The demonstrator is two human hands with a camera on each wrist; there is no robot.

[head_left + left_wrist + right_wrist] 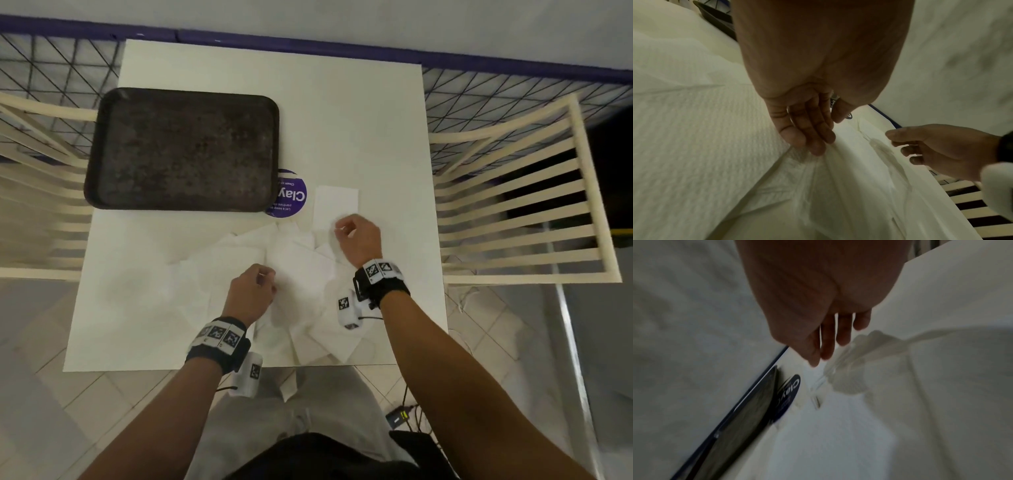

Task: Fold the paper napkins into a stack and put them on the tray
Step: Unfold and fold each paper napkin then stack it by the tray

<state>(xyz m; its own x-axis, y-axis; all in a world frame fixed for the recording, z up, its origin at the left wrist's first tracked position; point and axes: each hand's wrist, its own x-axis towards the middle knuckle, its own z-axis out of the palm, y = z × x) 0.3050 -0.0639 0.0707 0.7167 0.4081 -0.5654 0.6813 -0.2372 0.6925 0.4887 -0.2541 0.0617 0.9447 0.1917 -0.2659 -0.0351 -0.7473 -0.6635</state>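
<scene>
Several white paper napkins [239, 260] lie loose and overlapping across the middle of the white table [370, 130]. One folded napkin [335, 202] lies flat beyond them, right of the dark tray [181, 147], which holds nothing. My left hand [269, 277] pinches a gathered fold of one napkin [818, 170] near the table's front. My right hand [340, 228] is curled over the far end of that sheet and pinches its bunched edge [857, 345], close to the folded napkin. The sheet runs creased and partly raised between both hands.
A round purple sticker [291, 195] lies between the tray and the folded napkin. Slatted cream chairs [520, 205] stand at the table's left and right sides. A wire fence [513, 92] runs behind. One napkin [287, 387] hangs off the front edge.
</scene>
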